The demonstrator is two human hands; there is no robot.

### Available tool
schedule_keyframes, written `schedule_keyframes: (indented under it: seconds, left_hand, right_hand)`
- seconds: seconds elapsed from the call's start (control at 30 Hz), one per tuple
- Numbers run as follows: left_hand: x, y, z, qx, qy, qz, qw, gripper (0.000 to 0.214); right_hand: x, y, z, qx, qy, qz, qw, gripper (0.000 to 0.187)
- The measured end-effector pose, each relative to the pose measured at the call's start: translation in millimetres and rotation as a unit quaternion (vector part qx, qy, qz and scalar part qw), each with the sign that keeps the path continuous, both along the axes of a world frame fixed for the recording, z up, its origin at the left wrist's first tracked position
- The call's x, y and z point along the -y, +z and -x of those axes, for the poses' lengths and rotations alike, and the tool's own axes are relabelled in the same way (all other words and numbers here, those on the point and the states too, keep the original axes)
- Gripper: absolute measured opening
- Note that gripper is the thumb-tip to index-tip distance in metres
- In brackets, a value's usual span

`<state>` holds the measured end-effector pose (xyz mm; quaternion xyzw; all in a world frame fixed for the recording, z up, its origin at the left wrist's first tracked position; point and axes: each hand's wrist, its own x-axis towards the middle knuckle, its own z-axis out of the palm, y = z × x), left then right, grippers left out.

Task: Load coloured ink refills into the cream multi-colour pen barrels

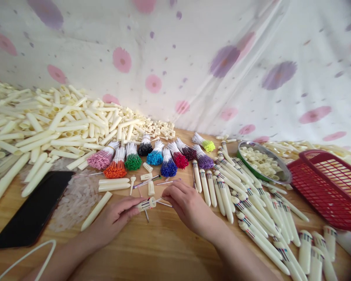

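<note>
My left hand (117,216) is closed round a short cream slotted pen barrel (147,205), with dark strips showing in its slots. Its open end faces right. Fingers of my right hand (190,205) pinch a thin pen refill (164,203) at that open end; whether its tip is inside I cannot tell. Just beyond my hands lie a loose slotted cream part (151,188), a small cream plunger-like piece (132,185) and a few loose refills. Bundles of refills with coloured ends, such as the orange bundle (115,166) and the blue bundle (168,166), stand farther back.
Cream pen tubes (61,117) are heaped at the left, behind a black phone (32,208) and small translucent pieces (76,203). Several multicolour pens (225,199) lie at the right. Beyond them stand a green-sided bowl (285,177) of cream parts and a red basket (324,191).
</note>
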<state>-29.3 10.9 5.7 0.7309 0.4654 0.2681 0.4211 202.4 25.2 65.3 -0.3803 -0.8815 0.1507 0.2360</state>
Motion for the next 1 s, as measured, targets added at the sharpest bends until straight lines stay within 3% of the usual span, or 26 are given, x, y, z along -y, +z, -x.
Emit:
schedule_keyframes:
  seconds: [0.1, 0.2, 0.33, 0.43, 0.6, 0.8, 0.9, 1.0]
  left_hand:
    - [0.3, 0.5, -0.4, 0.0, -0.009, 0.0, 1.0, 0.033]
    - [0.6, 2.5, -1.3, 0.005, -0.002, 0.001, 1.0, 0.032]
    - [0.9, 4.5, -1.4, 0.013, 0.014, -0.005, 1.0, 0.031]
    - [1.7, 1.3, 0.5, 0.027, 0.028, -0.007, 0.999, 0.03]
    - [3.2, -6.3, 3.0, 0.029, 0.059, -0.017, 0.998, 0.029]
    - [0.8, 1.8, -1.5, 0.024, 0.005, -0.021, 0.999, 0.031]
    - [1.0, -0.8, -0.1, 0.022, 0.025, -0.023, 0.999, 0.03]
    - [2.6, -7.7, 4.5, 0.036, 0.057, -0.029, 0.997, 0.03]
  right_hand:
    - [2.6, -5.0, 6.6, 0.019, 0.011, -0.001, 1.0, 0.017]
    - [5.9, -5.1, 10.6, -0.007, 0.013, 0.048, 0.999, 0.012]
    - [8.6, 2.2, 3.2, -0.109, 0.01, 0.143, 0.984, 0.033]
    - [7.2, 3.7, -6.6, -0.152, 0.008, 0.178, 0.972, 0.032]
    - [4.2, -5.0, -6.0, -0.207, -0.072, 0.172, 0.96, 0.012]
    - [10.7, -13.1, 15.9, -0.133, -0.073, 0.124, 0.98, 0.022]
    - [7.2, -12.1, 12.6, -0.119, -0.074, 0.091, 0.986, 0.023]
    - [-2.7, -12.6, -5.1, -0.078, -0.119, 0.07, 0.987, 0.023]
